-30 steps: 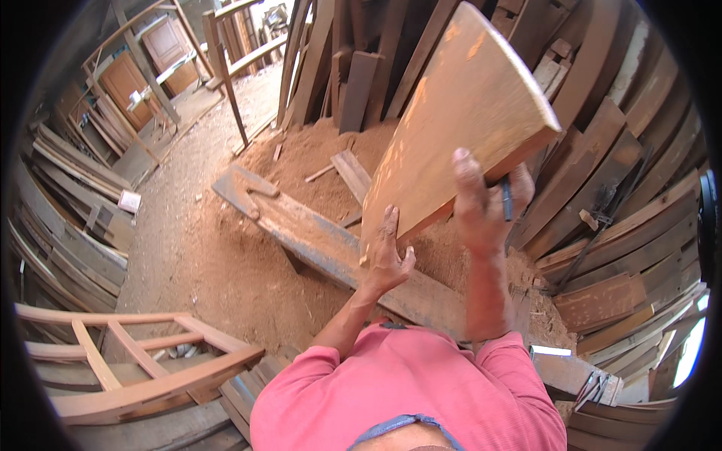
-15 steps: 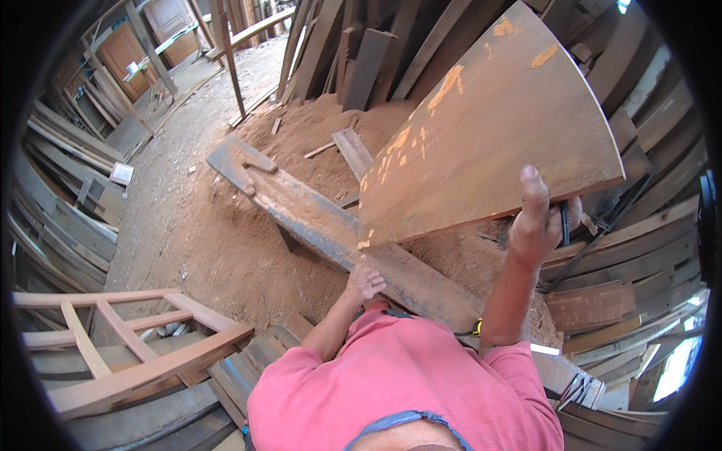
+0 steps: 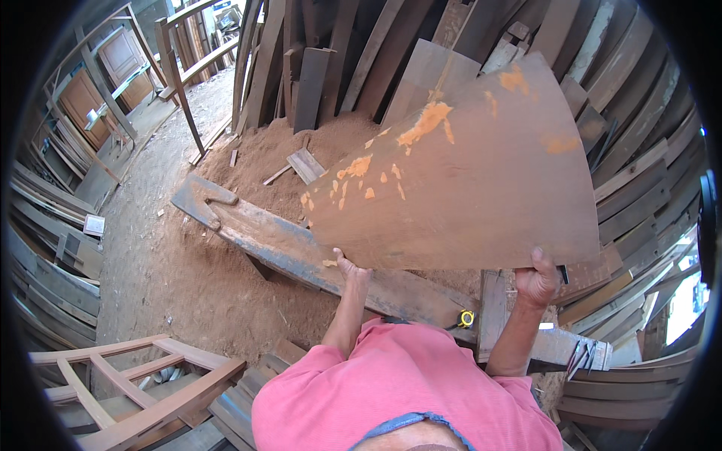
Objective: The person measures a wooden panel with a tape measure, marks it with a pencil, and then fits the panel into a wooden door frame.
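A broad brown wooden panel [image 3: 481, 180] with orange patches is held up in front of me over the workbench. My left hand [image 3: 353, 272] grips its near edge close to the left corner. At the right end of that edge, my right hand [image 3: 536, 282] clasps the panel with the thumb on top; the other fingers are mostly hidden beneath. A small dark object [image 3: 564, 275] shows beside the right hand, its kind unclear. Below the panel lies the long worn plank bench [image 3: 263, 228], which has a notched far end.
A yellow tape measure [image 3: 465, 319] rests on the bench near my body. Sawdust [image 3: 263, 154] is heaped behind it. A slatted wooden frame [image 3: 180, 391] stands at lower left. Boards [image 3: 308, 90] lean at the back, and stacked planks [image 3: 639, 203] line the right side.
My left hand has come up from beside the bench and taken hold of the panel's left corner. The panel has turned and swung leftward and nearer; my right hand is lower.
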The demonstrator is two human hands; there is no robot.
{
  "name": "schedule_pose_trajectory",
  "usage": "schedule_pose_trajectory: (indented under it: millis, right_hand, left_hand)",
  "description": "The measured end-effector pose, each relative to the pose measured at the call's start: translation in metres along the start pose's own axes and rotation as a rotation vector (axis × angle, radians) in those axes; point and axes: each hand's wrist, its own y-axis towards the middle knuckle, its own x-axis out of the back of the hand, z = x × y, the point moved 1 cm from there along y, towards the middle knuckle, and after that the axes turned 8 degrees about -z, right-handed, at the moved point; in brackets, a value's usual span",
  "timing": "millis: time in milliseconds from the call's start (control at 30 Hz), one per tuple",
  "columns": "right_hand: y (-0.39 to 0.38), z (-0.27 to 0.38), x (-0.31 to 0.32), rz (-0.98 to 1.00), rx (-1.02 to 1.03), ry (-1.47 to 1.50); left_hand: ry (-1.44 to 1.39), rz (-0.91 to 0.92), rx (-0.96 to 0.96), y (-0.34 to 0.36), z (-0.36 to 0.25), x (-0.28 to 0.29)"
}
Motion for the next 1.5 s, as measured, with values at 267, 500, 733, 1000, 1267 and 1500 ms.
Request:
schedule_pose_trajectory:
  millis: [267, 500, 733, 1000, 1267, 1500]
  right_hand:
    - [0.037, -0.049, 0.079, -0.033, -0.258, 0.38]
    - [0.042, -0.187, 0.109, -0.197, -0.617, 0.51]
    - [-0.054, -0.298, 0.087, -0.735, -0.945, 0.147]
    - [-0.081, -0.36, 0.125, -0.405, -1.395, -0.341]
    - [-0.032, -0.304, 0.06, 0.172, -1.064, -0.72]
    - [0.045, -0.242, -0.113, 0.591, 0.15, -0.797]
  left_hand:
    - [-0.07, 0.348, -0.467, -0.052, -0.102, -0.026]
    - [0.021, 0.488, -0.668, -0.143, -0.19, -0.063]
    - [0.22, 0.372, -0.973, -0.216, -0.227, -0.064]
    - [0.315, 0.291, -1.238, -0.262, -0.246, -0.075]
    - [0.661, 0.382, -1.531, -0.278, -0.211, -0.131]
    - [0.889, 0.391, -1.673, -0.296, -0.139, -0.167]
